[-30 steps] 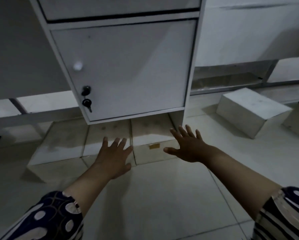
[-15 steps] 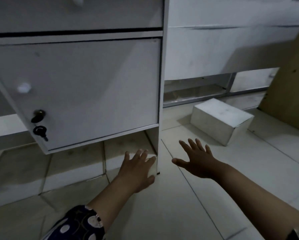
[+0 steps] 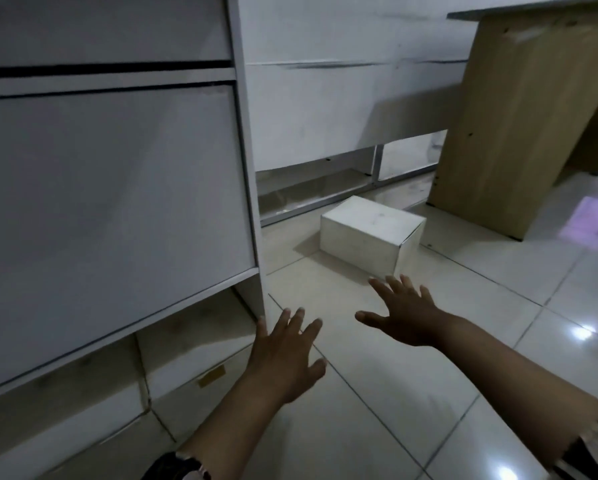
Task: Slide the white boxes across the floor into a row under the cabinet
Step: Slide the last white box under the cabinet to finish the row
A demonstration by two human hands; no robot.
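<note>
Where it sits under the cabinet (image 3: 117, 188), 1 box (image 3: 200, 355) bears a tan label (image 3: 211, 375) (unreadable)

Two bare forearms end in the left hand (image 3: 283, 358) and right hand (image 3: 406, 317). Left sleeve (image 3: 176, 467) at 6 o'clock — dark, pale-spotted; right sleeve (image 3: 595, 448) at 4 o'clock — dark-and-white striped.

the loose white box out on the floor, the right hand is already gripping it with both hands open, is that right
Not quite. In the head view the right hand is open and short of the loose white box, not gripping it. The left hand is open too, near the cabinet.
</note>
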